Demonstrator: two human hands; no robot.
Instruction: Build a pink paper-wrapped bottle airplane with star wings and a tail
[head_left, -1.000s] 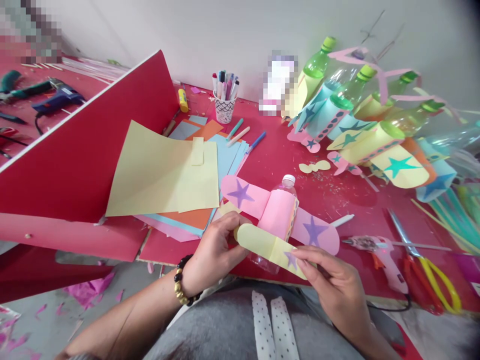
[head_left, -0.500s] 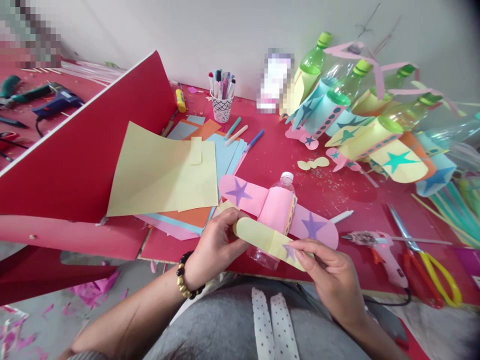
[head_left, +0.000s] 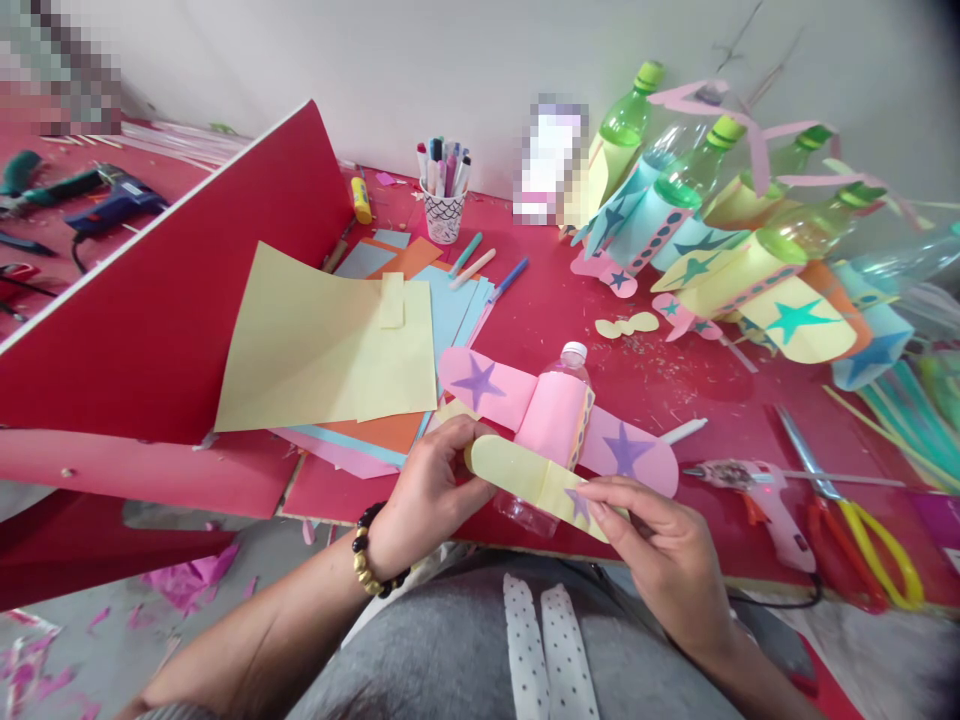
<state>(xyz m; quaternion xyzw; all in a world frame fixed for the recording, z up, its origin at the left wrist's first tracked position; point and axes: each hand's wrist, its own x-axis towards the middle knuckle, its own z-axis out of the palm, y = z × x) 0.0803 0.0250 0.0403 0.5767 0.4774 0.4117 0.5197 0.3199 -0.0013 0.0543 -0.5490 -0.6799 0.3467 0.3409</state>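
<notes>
Between my two hands is a yellow paper strip (head_left: 525,475) with rounded ends, creased across its middle, with a purple star on its right part. My left hand (head_left: 435,490) pinches its left end. The fingers of my right hand (head_left: 652,535) grip the other end, partly covering the star. Just behind the strip lies a clear plastic bottle (head_left: 574,356) with a white cap, wrapped in pink paper (head_left: 553,412). Pink paper wings (head_left: 480,385) with purple stars stick out on both its sides. The strip hides part of the bottle's lower end.
Stacked paper sheets (head_left: 330,345) lie left, beside a red board (head_left: 195,290). Markers stand in a cup (head_left: 443,215) at the back. A pink glue gun (head_left: 772,505) and scissors (head_left: 855,530) lie right. Paper-winged bottles (head_left: 780,260) stand behind. A small yellow paper piece (head_left: 627,326) lies nearby.
Hardly anything differs. Both hands keep hold of the yellow paper strip in nearly the same place, and the winged bottle stays put.
</notes>
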